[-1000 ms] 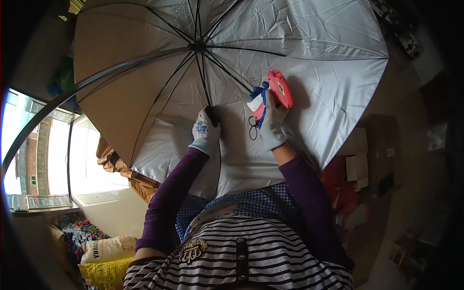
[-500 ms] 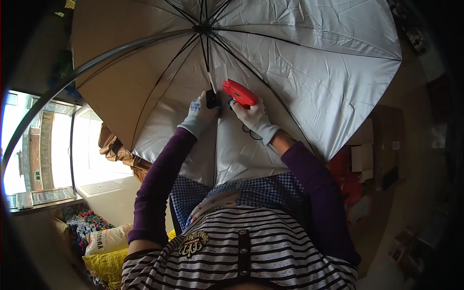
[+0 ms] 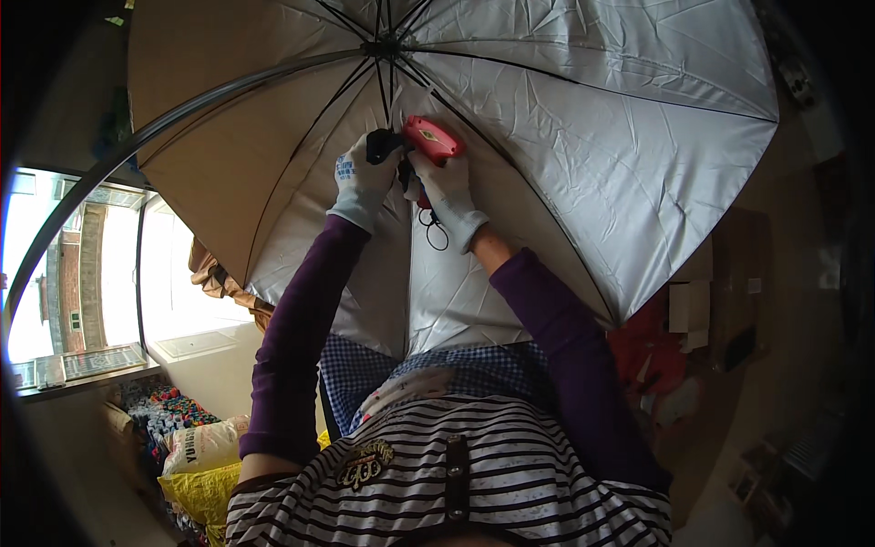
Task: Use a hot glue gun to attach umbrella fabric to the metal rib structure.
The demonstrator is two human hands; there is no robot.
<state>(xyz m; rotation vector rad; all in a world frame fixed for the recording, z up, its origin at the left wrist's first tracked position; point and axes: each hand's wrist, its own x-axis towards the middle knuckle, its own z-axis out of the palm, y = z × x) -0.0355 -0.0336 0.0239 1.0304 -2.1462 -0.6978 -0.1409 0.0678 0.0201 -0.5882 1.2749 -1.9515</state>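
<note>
A silver-lined umbrella lies spread open before me, its inside facing up. My left hand, in a white glove, is closed on a small black piece whose kind I cannot make out, above the lining. In my gloved right hand is a red tagging gun, gripped by its handle. The gun's front end meets the black piece, and the exact contact is hidden by fingers. A thin black cord loop hangs below my right hand.
Dark ribs run out from the umbrella's hub, and its shaft curves away to the left. A bright window is at the left. Yellow and white sacks stand at lower left. Red material lies at the right.
Both hands have moved up toward the hub and closer together. The tagging gun has come left, against the black piece, which has risen with my left hand.
</note>
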